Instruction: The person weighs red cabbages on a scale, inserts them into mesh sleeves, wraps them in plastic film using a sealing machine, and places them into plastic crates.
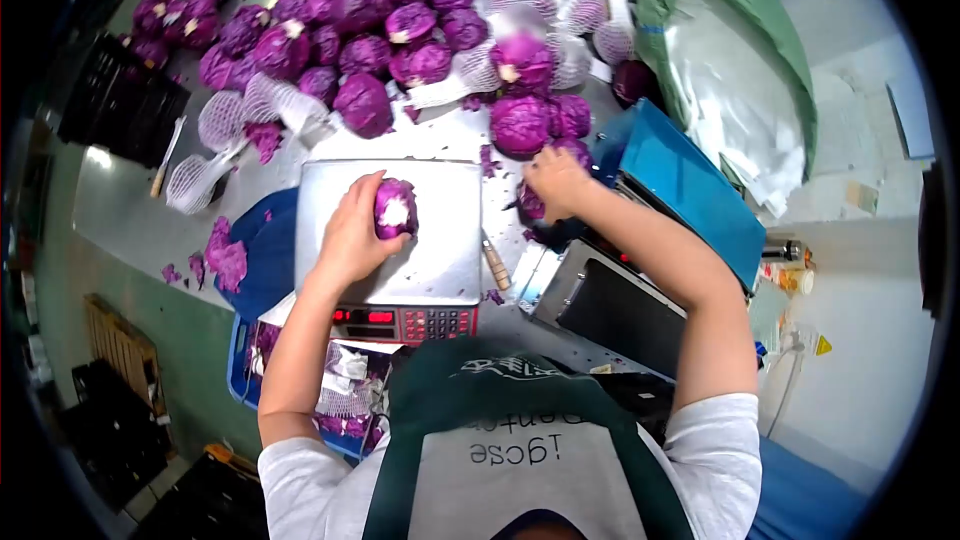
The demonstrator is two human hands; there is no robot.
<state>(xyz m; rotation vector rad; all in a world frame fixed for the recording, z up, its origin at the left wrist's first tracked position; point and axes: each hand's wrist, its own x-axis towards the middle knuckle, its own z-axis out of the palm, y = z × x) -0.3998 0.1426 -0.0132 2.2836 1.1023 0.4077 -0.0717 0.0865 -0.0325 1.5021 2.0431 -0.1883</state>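
Green straps and a pale panel made up the apron (520, 465) nearest the camera, worn over a white shirt (715, 450). Beyond it, a scale (440, 260) with a red keypad stood on the metal table (125, 200), and over its plate the left hand (352, 232) had fingers and thumb wrapped around a small purple cabbage (397, 205), its pale cut stem facing up. To the right of the plate, the right hand (556, 180) reached down with bent fingers at a second cabbage (531, 202); whether they gripped it or merely touched it, I cannot tell. Just beside the scale's right edge lay a wooden handle (495, 262), near a machine (625, 310) with a dark panel. A heap of cabbages (365, 5) covered the far side, with white net sleeves (220, 120) lying to the left and a green bag (735, 65) to the right.
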